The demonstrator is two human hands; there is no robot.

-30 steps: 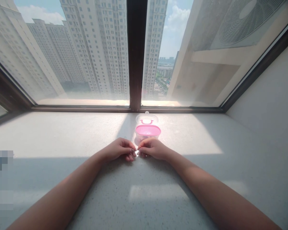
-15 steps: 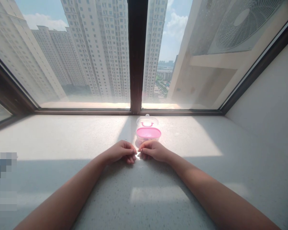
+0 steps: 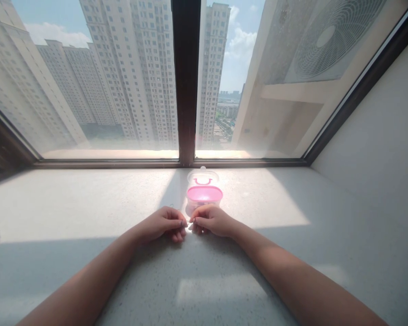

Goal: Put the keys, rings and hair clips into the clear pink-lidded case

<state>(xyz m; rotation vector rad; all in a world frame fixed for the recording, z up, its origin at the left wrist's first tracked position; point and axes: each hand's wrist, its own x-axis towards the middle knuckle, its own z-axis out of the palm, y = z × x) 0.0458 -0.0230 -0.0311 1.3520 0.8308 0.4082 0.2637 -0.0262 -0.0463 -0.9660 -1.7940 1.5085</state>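
Observation:
My left hand (image 3: 163, 223) and my right hand (image 3: 212, 220) rest on a pale speckled windowsill (image 3: 88, 203), fingertips pinched together and almost touching each other. Something tiny sits between the fingertips, too small to name. Just behind my hands stands a small clear plastic box with a pink rim (image 3: 204, 194), its clear lid with a pink clasp (image 3: 203, 177) hinged back and open. What lies inside the box is hidden by glare.
A dark window frame post (image 3: 185, 81) rises behind the box, with glass panes on both sides. A plain wall (image 3: 377, 136) closes the sill on the right. Sunlight falls across the far half of the sill.
Both hands hold the same pinched pose at the same spot. The view has shifted a little, so everything sits slightly lower and to the left in the picture.

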